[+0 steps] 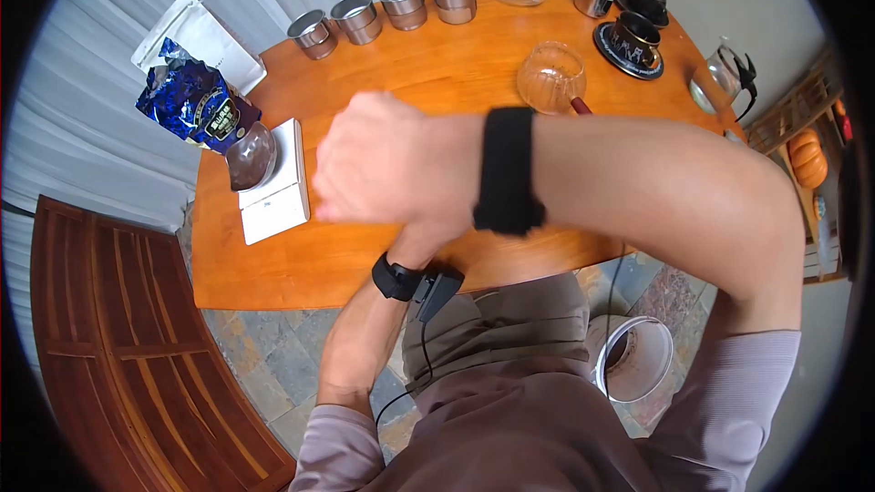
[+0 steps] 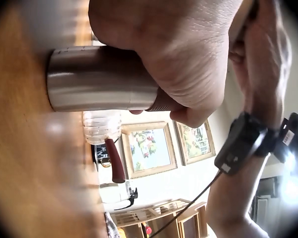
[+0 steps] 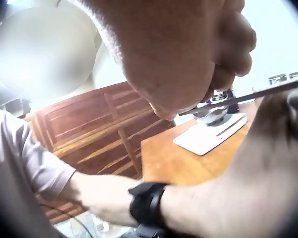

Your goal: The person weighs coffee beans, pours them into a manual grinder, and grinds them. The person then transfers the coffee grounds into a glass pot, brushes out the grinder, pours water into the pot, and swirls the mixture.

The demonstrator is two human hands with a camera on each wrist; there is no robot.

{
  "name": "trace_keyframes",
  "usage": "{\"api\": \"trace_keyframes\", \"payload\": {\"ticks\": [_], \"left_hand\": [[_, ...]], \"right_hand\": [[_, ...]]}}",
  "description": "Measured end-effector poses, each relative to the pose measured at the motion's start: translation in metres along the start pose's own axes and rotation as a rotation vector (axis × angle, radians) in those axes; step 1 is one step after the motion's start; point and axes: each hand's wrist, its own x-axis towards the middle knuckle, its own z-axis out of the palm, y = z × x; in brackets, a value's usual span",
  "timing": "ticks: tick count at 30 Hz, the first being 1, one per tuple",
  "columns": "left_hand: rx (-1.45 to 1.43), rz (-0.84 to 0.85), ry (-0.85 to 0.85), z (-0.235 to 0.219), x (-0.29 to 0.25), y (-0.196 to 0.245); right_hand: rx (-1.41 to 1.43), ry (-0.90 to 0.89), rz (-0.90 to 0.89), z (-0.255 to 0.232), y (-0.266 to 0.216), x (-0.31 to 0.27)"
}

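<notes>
My left hand (image 2: 188,54) grips the upper part of a metal hand coffee grinder (image 2: 94,82), a brushed cylinder standing on the wooden table (image 2: 25,148). In the head view my right hand (image 1: 369,159) passes over the left one and hides the grinder and most of that hand. The right wrist view shows the grinder's flat crank handle (image 3: 268,91) running to my right hand, whose fingers curl around its end. Left of the hands, a clear bowl (image 1: 253,157) with dark contents rests on a white scale (image 1: 290,200).
Behind the scale stand a blue coffee bag (image 1: 205,105) and a white bag (image 1: 205,41). Several metal cups (image 1: 357,20) line the far edge. A glass server (image 1: 551,77), black cups (image 1: 635,36) and a glass pot (image 1: 725,77) stand right. On the floor is a white bin (image 1: 652,360).
</notes>
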Motion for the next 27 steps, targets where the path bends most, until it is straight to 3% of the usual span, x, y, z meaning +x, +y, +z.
{"api": "trace_keyframes", "payload": {"ticks": [1,2,3,4,6,8,9,11,12,15,18,23,25,26,27], "left_hand": [[0.021,0.049,-0.036,-0.002,0.0,-0.013],[0.02,0.049,-0.034,-0.003,0.002,-0.005],[0.053,0.06,0.043,-0.002,0.003,0.011],[0.083,0.07,0.124,0.0,0.003,0.02],[0.024,0.013,0.147,0.005,0.009,0.023],[0.001,0.158,0.201,0.013,0.015,0.025],[-0.003,0.152,0.198,0.011,0.014,0.022],[0.095,-0.053,0.136,0.005,0.01,0.014],[0.094,-0.053,0.137,0.006,0.011,0.015],[0.083,0.143,0.219,0.009,0.016,0.017],[0.135,0.214,0.214,0.007,0.017,0.012],[0.146,0.148,0.207,0.005,0.011,0.011],[0.062,0.072,0.253,0.003,0.008,0.017],[0.049,0.066,0.261,0.001,0.007,0.018],[0.069,0.059,0.263,-0.001,0.003,0.018]], "right_hand": [[-0.004,0.002,0.001,0.0,0.014,0.006],[0.063,-0.089,0.132,0.005,0.027,0.011],[0.133,-0.184,0.265,0.008,0.035,0.014],[0.137,-0.193,0.264,0.006,0.036,0.013],[0.168,-0.224,0.394,0.001,0.039,0.008],[0.176,-0.223,0.417,0.002,0.043,0.002],[0.182,-0.217,0.433,0.004,0.045,-0.001],[0.186,-0.233,0.478,0.006,0.052,-0.003],[0.18,-0.245,0.515,0.005,0.056,-0.002],[0.18,-0.26,0.566,0.005,0.059,-0.001],[0.202,-0.275,0.603,0.002,0.06,-0.003],[0.233,-0.249,0.667,0.003,0.073,-0.015],[0.215,-0.308,0.77,-0.001,0.09,-0.037],[0.142,-0.246,0.734,0.007,0.102,-0.058],[0.105,-0.342,0.864,-0.011,0.087,-0.069]]}}
